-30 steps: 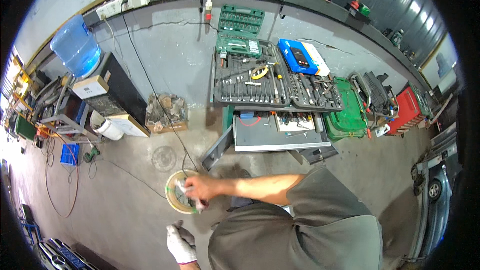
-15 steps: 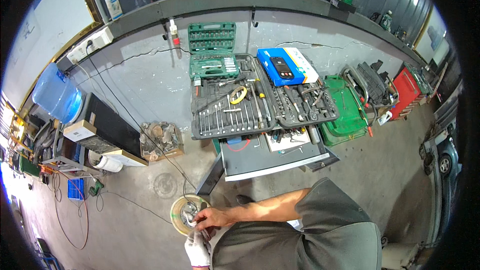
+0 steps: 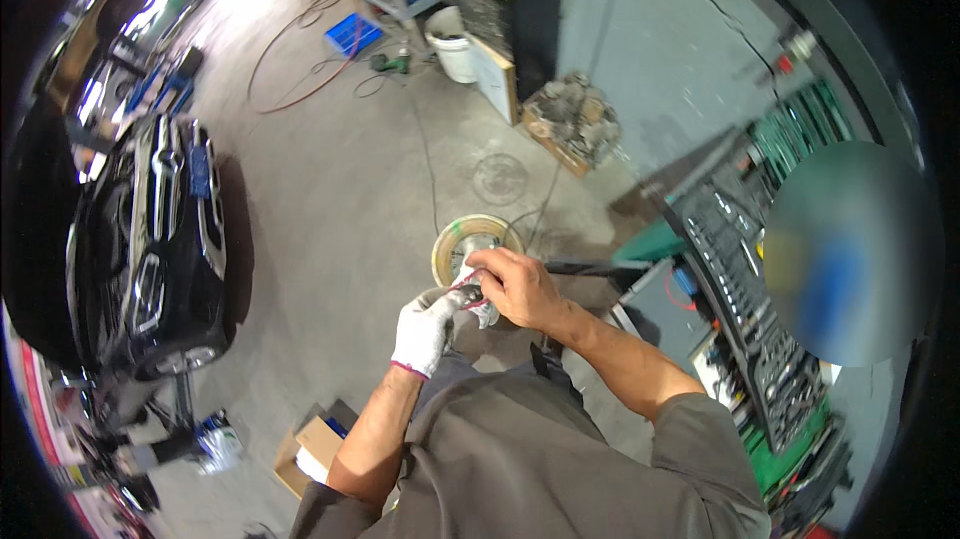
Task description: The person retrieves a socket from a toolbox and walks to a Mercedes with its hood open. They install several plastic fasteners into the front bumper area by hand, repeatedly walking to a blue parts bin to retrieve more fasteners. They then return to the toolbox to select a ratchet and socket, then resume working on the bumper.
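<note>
My left hand, in a white glove with a purple-red cuff, pinches at a second, dirtied white glove with a red cuff edge. My right hand, bare, has its fingers curled on that same glove, close against the left fingertips. Both hands are in front of my waist, over a yellowish round bucket with grey stuff inside; the loose glove hides part of it.
A black car stands at left. A blue crate, hoses, white bucket and box of grey debris lie ahead. Right are open socket cases on a tool cabinet. Cardboard boxes are low left.
The view has swung right round the bucket, so the car now shows at left and the tool cabinet at right. My gloved left hand has risen to join my right hand at the loose glove.
</note>
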Available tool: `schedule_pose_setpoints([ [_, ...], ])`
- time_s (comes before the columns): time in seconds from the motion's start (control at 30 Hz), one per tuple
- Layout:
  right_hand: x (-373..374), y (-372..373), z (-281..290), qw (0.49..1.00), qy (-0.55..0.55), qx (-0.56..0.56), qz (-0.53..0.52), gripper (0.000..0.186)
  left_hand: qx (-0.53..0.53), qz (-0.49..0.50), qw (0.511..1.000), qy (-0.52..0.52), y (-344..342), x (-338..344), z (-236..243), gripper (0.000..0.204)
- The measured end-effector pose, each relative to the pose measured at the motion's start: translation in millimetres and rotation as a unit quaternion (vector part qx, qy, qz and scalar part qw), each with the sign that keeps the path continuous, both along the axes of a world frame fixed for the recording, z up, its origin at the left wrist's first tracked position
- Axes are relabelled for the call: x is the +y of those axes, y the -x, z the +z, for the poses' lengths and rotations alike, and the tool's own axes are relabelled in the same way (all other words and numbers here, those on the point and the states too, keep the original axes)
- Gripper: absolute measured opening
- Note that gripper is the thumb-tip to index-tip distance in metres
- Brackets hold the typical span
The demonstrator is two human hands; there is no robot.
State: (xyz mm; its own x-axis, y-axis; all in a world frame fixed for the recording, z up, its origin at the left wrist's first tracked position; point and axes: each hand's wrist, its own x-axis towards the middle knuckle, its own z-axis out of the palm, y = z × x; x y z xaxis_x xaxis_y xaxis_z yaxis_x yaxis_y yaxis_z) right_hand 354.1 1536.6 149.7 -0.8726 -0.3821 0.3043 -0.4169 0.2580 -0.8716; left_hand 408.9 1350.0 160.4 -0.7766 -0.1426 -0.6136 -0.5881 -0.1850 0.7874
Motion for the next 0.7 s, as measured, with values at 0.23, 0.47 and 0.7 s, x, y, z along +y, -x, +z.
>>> schedule_pose_setpoints([
  [0.23, -155, 8, -44, 0.833, -0.49, 0.134, 0.217, 0.011, 0.243, -0.197, 0.907, 0.281, -5, -146, -9, 0.014],
  [0.47, -327, 69, -83, 0.662, -0.128, -0.689, 0.266, 0.035, 0.105, -0.31, 0.913, 0.243, -39, -331, -34, 0.038],
  [0.7, -542, 41, -72, 0.741, 0.175, -0.611, 0.219, 0.03, 0.128, -0.212, 0.943, 0.223, -44, -460, -30, 0.04],
])
